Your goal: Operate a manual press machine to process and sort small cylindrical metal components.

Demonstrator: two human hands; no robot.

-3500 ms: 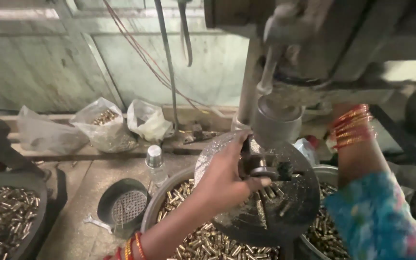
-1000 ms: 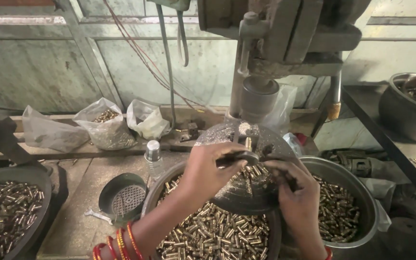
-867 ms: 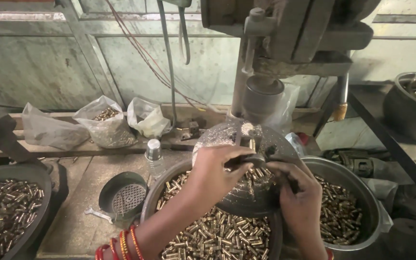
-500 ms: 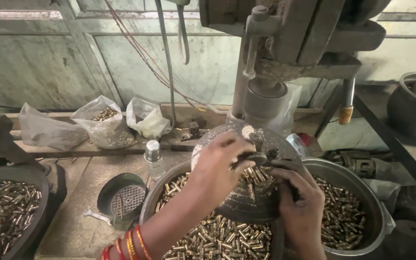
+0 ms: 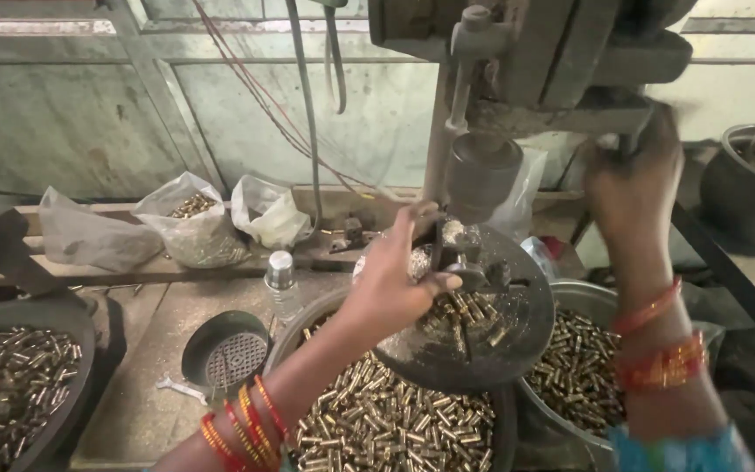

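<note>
Gleaming brass casings [image 5: 456, 319] on round plate [image 5: 530, 328]

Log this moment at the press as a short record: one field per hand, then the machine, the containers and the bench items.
Left hand: left hand on the fixture at the middle of the round press table, fingers at a small part; grip unclear.
Right hand: right hand raised, blurred, at the press lever; grip unclear.
Machine: press head directly above the fixture.
Containers: front basin, right basin and left pan, all holding small brass cylinders.
Bench items: strainer, small bottle, plastic bags.
</note>
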